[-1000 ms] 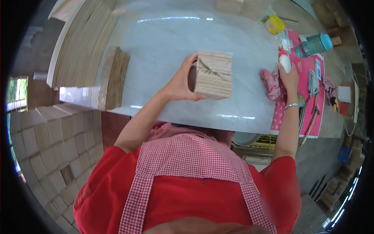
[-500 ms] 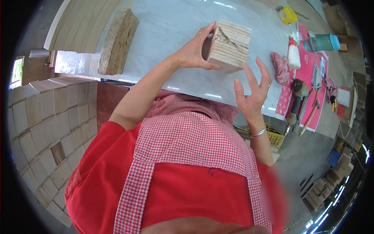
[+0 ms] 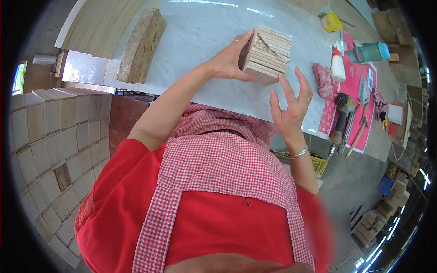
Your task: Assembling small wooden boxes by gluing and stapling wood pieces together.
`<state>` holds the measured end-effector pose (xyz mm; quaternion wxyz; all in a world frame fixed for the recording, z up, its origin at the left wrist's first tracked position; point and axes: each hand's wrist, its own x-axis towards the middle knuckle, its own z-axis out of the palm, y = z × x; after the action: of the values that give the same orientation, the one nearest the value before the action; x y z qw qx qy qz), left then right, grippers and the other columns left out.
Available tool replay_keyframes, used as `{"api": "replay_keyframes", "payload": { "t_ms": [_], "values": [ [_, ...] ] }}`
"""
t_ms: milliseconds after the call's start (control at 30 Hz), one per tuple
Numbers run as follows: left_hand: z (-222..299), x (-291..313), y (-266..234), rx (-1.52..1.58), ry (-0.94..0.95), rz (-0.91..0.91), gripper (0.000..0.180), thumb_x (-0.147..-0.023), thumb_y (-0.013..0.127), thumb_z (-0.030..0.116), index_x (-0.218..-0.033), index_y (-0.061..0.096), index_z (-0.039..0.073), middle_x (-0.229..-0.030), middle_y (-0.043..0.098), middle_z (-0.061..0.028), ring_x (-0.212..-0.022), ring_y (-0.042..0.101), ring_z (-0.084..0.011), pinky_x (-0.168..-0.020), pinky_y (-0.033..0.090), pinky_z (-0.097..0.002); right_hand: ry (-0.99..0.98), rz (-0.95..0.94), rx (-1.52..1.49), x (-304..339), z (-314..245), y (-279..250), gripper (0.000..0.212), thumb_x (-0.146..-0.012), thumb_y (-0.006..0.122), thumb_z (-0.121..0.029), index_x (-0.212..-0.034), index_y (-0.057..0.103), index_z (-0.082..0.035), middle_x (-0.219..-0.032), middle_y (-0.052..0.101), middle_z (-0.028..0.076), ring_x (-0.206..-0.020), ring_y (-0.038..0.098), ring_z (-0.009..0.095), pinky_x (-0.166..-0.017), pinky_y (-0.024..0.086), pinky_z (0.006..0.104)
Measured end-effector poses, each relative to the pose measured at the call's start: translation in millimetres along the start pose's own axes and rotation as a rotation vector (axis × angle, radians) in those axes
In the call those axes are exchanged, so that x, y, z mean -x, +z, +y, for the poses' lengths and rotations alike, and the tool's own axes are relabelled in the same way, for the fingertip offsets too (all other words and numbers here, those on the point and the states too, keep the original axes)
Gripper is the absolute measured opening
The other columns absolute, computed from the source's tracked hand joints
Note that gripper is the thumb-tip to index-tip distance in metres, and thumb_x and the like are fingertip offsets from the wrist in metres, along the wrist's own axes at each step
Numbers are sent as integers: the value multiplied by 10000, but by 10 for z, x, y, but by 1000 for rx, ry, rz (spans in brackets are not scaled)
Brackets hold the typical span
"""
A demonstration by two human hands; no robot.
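My left hand (image 3: 230, 61) grips a stack of thin wooden boards (image 3: 269, 51) from its left side, thumb at the near edge and fingers at the far edge. The boards stand side by side with their edges showing, and a dark diagonal line runs across those edges. Fingers spread, my right hand (image 3: 293, 109) is open just to the near right of the stack. Its index fingertip comes close to the stack's near right corner; whether it touches, I cannot tell. The stack rests on a pale table (image 3: 200, 34).
A rough wooden block (image 3: 142, 45) lies at left, near stacked panels (image 3: 98, 29). At right are a pink cloth (image 3: 322, 79), white glue bottle (image 3: 337, 68), teal bottle (image 3: 368, 52), yellow-rimmed tub (image 3: 331, 22), power tool (image 3: 341, 116) and hammer (image 3: 358, 136). Wooden pieces (image 3: 59, 136) are piled lower left.
The view has shifted slightly, so things on the right sit a little further left. Both hands keep nearly the same pose around the stack.
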<state>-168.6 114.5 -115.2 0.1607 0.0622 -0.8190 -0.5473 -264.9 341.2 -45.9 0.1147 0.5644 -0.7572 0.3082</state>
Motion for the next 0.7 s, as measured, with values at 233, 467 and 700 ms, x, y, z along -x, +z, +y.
{"api": "replay_keyframes", "payload": {
  "t_ms": [233,467,700],
  "values": [
    [-21,-3,-5,-28,30,9,1349,-558,905,384,-1535,64,-13,-1480,301,-243,-1378,322,-368,-1163,279,-388,-45,14,0,-31,19,9,459,-755,771,-120,-1196,653,-72,-1368,528,111,-1253,469,336,-1015,369,425],
    [14,-2,-4,-17,-1,10,1339,-556,903,381,-1538,74,2,-1465,321,-243,-1369,334,-375,-1155,292,-395,-74,-17,16,-74,42,0,488,-749,772,-106,-1215,637,-52,-1258,624,63,-1197,494,298,-990,388,408],
    [51,-2,-9,-18,-9,14,1329,-553,901,373,-1539,84,15,-1466,320,-243,-1366,337,-382,-1152,299,-406,4,-47,160,-201,-123,24,523,-760,786,-249,-1234,635,-89,-1187,576,66,-1081,488,273,-940,361,418]
  ]
}}
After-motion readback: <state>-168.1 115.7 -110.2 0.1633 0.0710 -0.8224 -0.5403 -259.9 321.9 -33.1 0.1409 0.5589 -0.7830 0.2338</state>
